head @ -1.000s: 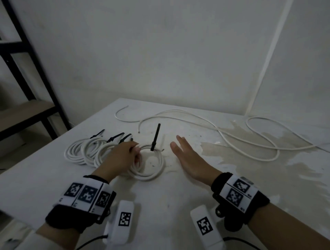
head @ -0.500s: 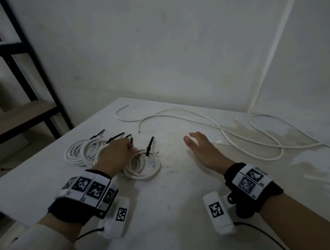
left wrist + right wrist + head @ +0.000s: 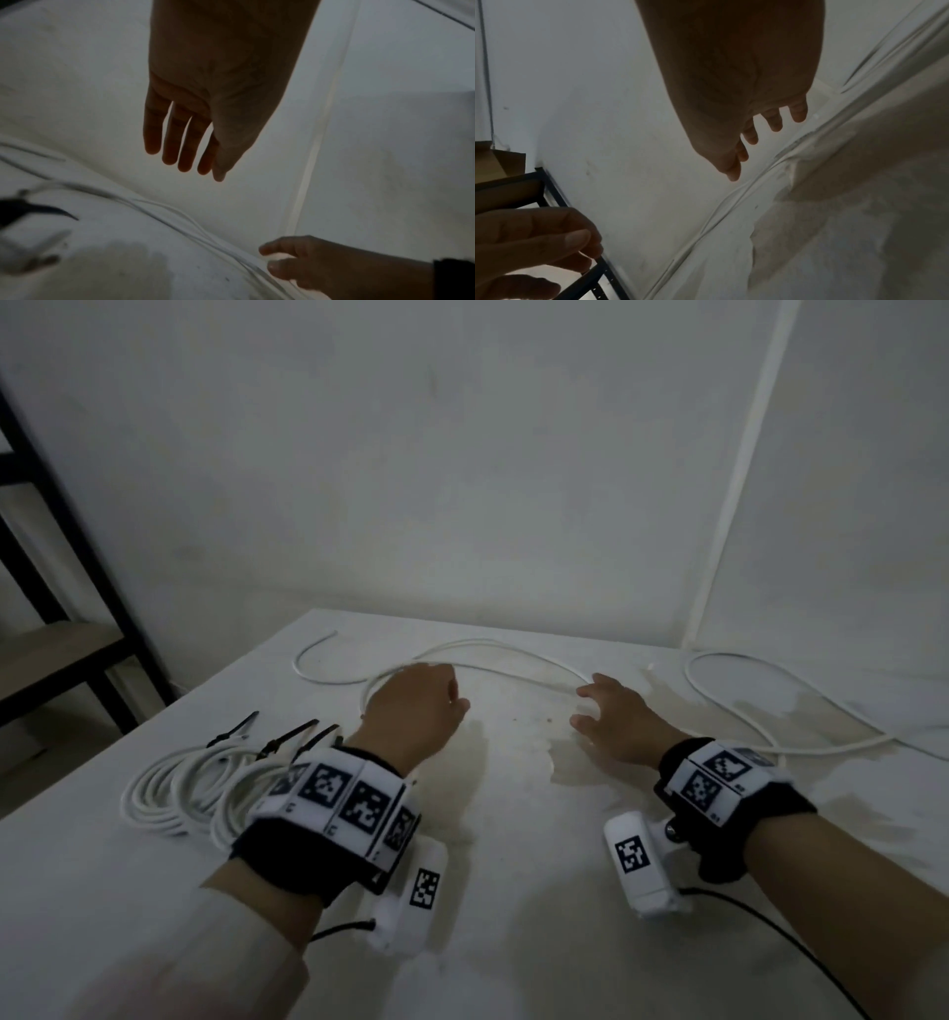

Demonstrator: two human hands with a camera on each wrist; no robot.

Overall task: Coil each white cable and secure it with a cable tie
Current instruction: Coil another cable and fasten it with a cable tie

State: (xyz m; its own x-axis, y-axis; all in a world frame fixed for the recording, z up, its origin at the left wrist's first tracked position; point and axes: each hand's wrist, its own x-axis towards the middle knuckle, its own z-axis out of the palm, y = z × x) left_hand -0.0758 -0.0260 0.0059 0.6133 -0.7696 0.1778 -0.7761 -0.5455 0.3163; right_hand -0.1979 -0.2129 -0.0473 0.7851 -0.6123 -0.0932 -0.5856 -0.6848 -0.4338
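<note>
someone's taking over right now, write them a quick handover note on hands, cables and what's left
Left hand: open, holding nothing, over the near bend of a loose white cable.
Right hand: open, fingers spread, just short of the same cable.
Done: the coiled cables lie at the table's left, with black cable ties on them.
Left: coil and tie the loose cable at the back, plus the cable loops to the right; whether those are one cable or two is unclear.

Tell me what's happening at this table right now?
A person is bundling white cables. Several coiled cables with black cable ties lie at the left. Both hands are open and empty: the left hand and right hand reach toward a loose cable stretched across the table.
</note>
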